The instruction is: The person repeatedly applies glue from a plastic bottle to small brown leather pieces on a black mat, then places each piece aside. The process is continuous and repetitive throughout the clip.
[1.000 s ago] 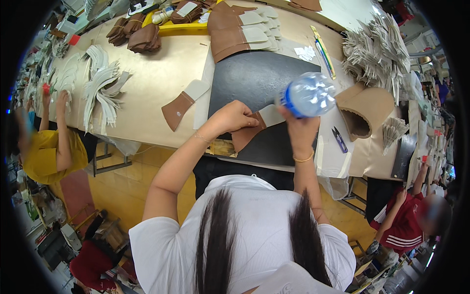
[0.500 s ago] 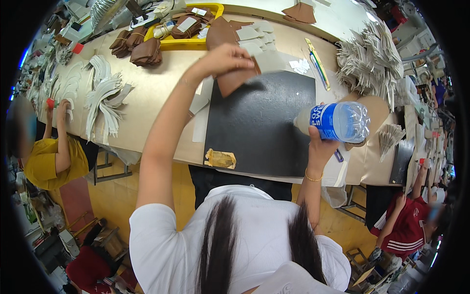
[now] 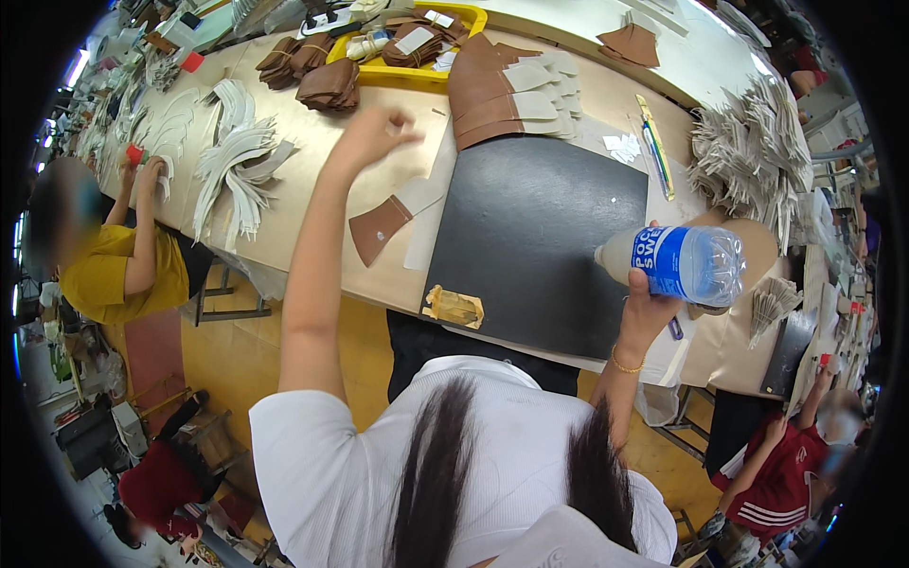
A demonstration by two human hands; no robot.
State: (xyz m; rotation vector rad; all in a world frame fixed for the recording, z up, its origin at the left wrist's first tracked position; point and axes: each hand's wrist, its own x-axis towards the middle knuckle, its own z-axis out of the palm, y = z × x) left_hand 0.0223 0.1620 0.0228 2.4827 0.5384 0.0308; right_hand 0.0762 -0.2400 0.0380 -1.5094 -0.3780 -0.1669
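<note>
My left hand (image 3: 374,140) is raised over the table, its fingers curved but apart and holding nothing. Beyond it to the right, brown leather-like pieces (image 3: 481,99) with whitish ends lie overlapped in a fan at the far edge of the black mat (image 3: 535,237). One more brown piece (image 3: 379,229) with a pale end lies alone left of the mat, below my left hand. My right hand (image 3: 651,308) grips a clear plastic bottle (image 3: 670,263) with a blue label, tilted on its side, above the mat's right edge; cloudy pale contents show inside.
A yellow tray (image 3: 472,21) holds brown bundles at the back, with more brown bundles (image 3: 327,87) beside it. Pale strips (image 3: 232,161) lie left; a pale stack (image 3: 748,142) stands right. White slips (image 3: 622,148) and pens (image 3: 653,147) lie behind the mat. Co-workers sit on both sides.
My left hand has let go of a brown piece, which now lies on the fan, and has moved left. My right hand still holds the bottle. The view has shifted slightly.
</note>
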